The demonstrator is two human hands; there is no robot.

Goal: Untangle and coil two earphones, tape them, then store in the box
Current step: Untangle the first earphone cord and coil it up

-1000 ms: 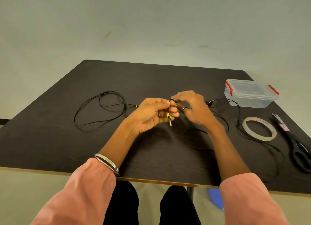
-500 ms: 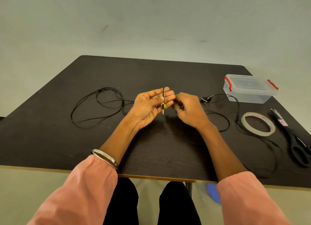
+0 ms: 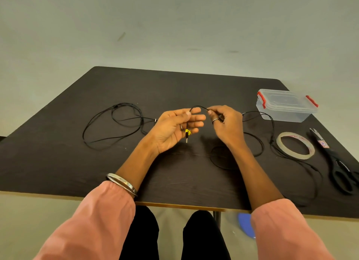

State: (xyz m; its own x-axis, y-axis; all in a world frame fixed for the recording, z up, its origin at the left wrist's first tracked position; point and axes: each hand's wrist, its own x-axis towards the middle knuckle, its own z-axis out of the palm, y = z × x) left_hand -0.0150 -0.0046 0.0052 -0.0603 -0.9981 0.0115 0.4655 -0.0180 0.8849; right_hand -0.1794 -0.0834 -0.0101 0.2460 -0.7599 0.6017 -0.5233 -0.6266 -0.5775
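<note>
The right hand point(image 3: 226, 123) hid its pinch on the earphone cable point(image 3: 198, 106), which arched to the pinching left hand point(image 3: 174, 127), yellow-banded plug point(image 3: 187, 136) hanging vertically, tip down, above the table point(image 3: 77, 162).

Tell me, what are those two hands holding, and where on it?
One black earphone cable: the left hand grips it just above the yellow-marked plug, the right hand pinches it slightly further along.

box point(image 3: 287, 106) behind tape point(image 3: 295, 145), scissors point(image 3: 338, 162) right
</note>
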